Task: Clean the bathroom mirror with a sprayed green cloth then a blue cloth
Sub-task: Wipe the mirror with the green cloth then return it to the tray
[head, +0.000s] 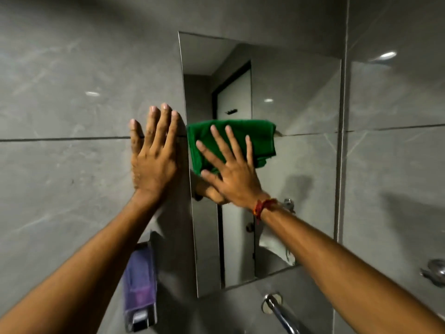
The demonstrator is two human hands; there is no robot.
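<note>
- The right hand point(234, 179), fingers spread wide and flat, presses the green cloth point(237, 138) against the mirror point(301, 97) at mid-frame; nothing is gripped, the palm only pins the cloth to the glass.
- A red thread band point(261, 207) circles the right wrist.
- The left hand point(154, 160) lies flat and open, fingers together, on the grey tiled wall point(72, 80) just beside the mirror's left edge, holding nothing.
- The folded cloth sits in the left part of the mirror, near that edge.
- The glass reflects a dark-framed door and grey walls.
- A dark grout line runs across the wall behind both hands.
- A purple soap dispenser point(139, 288) hangs on the wall at lower left of the frame.
- A chrome tap point(279, 312) juts from the wall at bottom centre; another chrome fitting point(435, 271) shows at the lower right edge.
</note>
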